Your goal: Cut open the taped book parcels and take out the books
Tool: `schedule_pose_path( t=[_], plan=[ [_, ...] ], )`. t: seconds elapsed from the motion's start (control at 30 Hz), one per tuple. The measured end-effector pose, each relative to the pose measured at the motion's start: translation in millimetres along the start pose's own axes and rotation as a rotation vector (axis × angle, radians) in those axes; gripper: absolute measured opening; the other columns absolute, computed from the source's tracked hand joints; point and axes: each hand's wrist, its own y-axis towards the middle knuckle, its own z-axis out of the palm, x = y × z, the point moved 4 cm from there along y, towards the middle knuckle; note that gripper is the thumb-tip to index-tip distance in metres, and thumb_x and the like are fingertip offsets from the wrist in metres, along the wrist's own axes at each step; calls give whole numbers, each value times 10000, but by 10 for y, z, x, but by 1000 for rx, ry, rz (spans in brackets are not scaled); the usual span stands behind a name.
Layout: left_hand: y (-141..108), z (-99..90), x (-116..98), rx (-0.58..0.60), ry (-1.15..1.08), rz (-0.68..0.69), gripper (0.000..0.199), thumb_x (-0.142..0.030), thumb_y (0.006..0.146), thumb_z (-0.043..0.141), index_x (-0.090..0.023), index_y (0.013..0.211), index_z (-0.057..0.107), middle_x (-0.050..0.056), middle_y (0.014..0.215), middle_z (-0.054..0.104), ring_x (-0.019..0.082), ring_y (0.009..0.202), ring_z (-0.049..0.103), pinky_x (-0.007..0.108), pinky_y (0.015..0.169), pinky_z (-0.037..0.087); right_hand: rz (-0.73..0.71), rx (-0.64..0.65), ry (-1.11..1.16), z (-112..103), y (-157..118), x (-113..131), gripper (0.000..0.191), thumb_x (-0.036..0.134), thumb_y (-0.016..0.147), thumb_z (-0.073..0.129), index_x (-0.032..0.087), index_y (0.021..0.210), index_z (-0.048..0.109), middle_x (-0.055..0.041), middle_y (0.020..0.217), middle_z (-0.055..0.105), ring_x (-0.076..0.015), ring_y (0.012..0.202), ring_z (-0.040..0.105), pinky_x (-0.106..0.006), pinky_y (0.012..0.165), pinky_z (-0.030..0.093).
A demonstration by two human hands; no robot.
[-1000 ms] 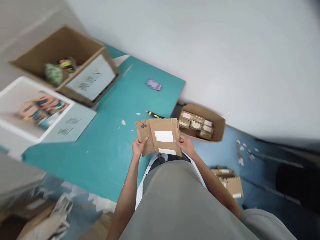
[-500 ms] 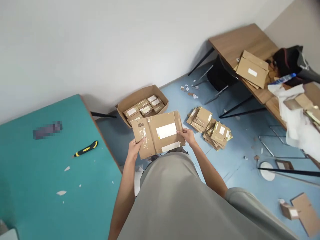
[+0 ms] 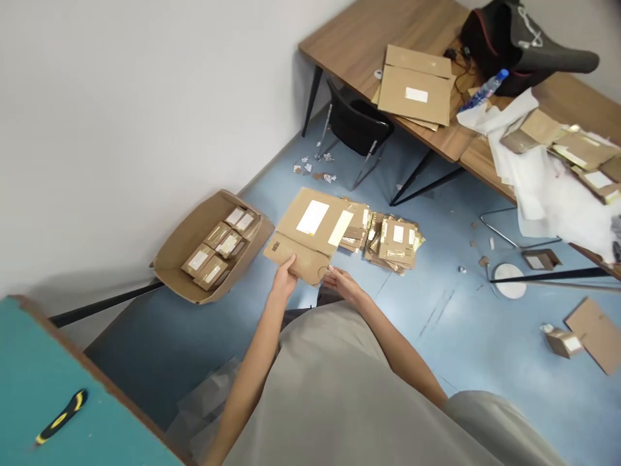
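A flattened cardboard box (image 3: 297, 221) with two white labels is held out in front of my body. My left hand (image 3: 285, 277) grips its near left edge, thumb on top. At the near right corner, my right hand (image 3: 339, 283) pinches the cardboard, its fingers partly hidden. Just beyond the held piece, stacks of flattened boxes (image 3: 398, 241) lie on the blue floor, and the held piece covers part of the left stack. To the left stands a large open carton (image 3: 169, 262) with several small labelled boxes (image 3: 213, 249) inside.
A teal table (image 3: 29, 362) at lower left carries a yellow and black utility knife (image 3: 61, 417). Wooden tables (image 3: 359, 32) at upper right hold flat cardboard (image 3: 416, 77), a bottle (image 3: 485, 89) and a black bag (image 3: 499, 45). A black chair (image 3: 361, 123) and paper scraps (image 3: 315, 169) are near the wall.
My view has swung right. The flattened box has turned in my hands, and it now overlaps the left floor stack in view. My right hand has shifted to its near corner.
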Motion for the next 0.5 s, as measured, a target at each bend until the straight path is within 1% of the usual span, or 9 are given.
schedule_pose_path(
  t=[0.03,0.1,0.17,0.23,0.3,0.33,0.4,0.47,0.5],
  plan=[
    [84,263,125,1,6,-20,460,-307,933,814,-203,1365,696,116,1460,722,286,1420,652,420,1154,598,-64,-66,27,-129,41,125,595,714,817,819,261,1174,673,-124,1235,807,-274,1149,782,-415,1024,628],
    [220,687,372,-15,7,-66,533,-250,924,823,-227,1429,654,113,1467,717,271,1410,659,416,1135,606,-164,-256,69,-423,130,361,636,708,791,820,284,1228,638,-86,1191,809,-263,1069,788,-393,922,652],
    [324,999,598,-12,29,-123,576,-196,891,851,-238,1428,647,116,1425,738,264,1370,685,415,1114,613,-189,-397,65,-703,234,527,667,709,760,822,284,1233,622,-81,1180,804,-273,1034,779,-381,828,654],
    [417,1233,788,23,81,-180,521,-185,868,874,-228,1350,679,122,1369,761,260,1323,710,405,1091,620,-193,-460,29,-936,348,629,664,711,721,834,265,1171,637,-97,1181,801,-293,1058,762,-376,801,647],
    [529,1401,921,50,124,-215,422,-206,870,872,-211,1257,704,132,1328,771,260,1293,722,389,1063,625,-214,-486,9,-1137,461,696,640,693,686,850,256,1107,643,-105,1182,800,-301,1096,746,-378,840,642],
    [602,1455,957,37,144,-213,378,-218,872,864,-204,1216,708,136,1306,776,262,1276,728,381,1041,629,-228,-493,13,-1234,516,726,629,679,679,854,258,1095,641,-102,1186,800,-297,1109,741,-382,875,639],
    [783,1510,971,-35,186,-183,289,-237,889,824,-198,1150,705,135,1252,785,254,1239,737,358,994,626,-257,-490,26,-1431,621,795,601,655,699,841,265,1105,632,-89,1207,796,-283,1129,736,-395,956,625],
    [985,1524,932,-116,225,-143,197,-238,905,768,-197,1082,692,120,1176,791,230,1188,743,324,954,607,-283,-483,10,-1642,723,888,568,638,739,812,269,1126,620,-83,1222,792,-274,1146,736,-407,1013,608],
    [1082,1530,906,-139,240,-129,163,-229,901,754,-196,1046,686,110,1135,791,218,1158,743,309,939,594,-292,-483,-11,-1752,772,941,552,634,760,794,269,1135,615,-84,1225,791,-273,1155,736,-410,1028,602]
  ],
)
